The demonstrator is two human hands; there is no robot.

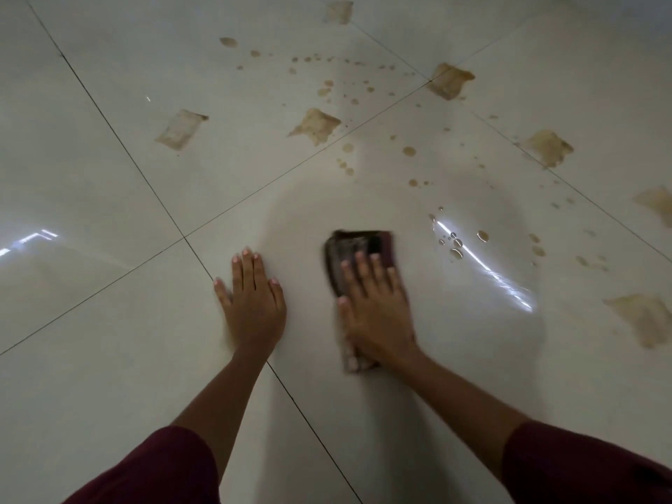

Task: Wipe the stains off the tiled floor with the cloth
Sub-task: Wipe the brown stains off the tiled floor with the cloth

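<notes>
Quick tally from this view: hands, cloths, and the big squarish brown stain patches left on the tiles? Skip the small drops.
Hands: 2, left hand and right hand
Cloth: 1
Big brown patches: 7
Total: 10

The picture is dim and greyish, with the glossy floor (109,321) catching hard white glare streaks at the left edge and right of centre, and a soft broad shadow pooled in the middle of the frame. The right hand (378,314) and the cloth (358,249) under it are smeared by motion blur, while the left hand (252,303) is only slightly soft. Grout lines bow outward toward the edges from wide-angle distortion.
</notes>
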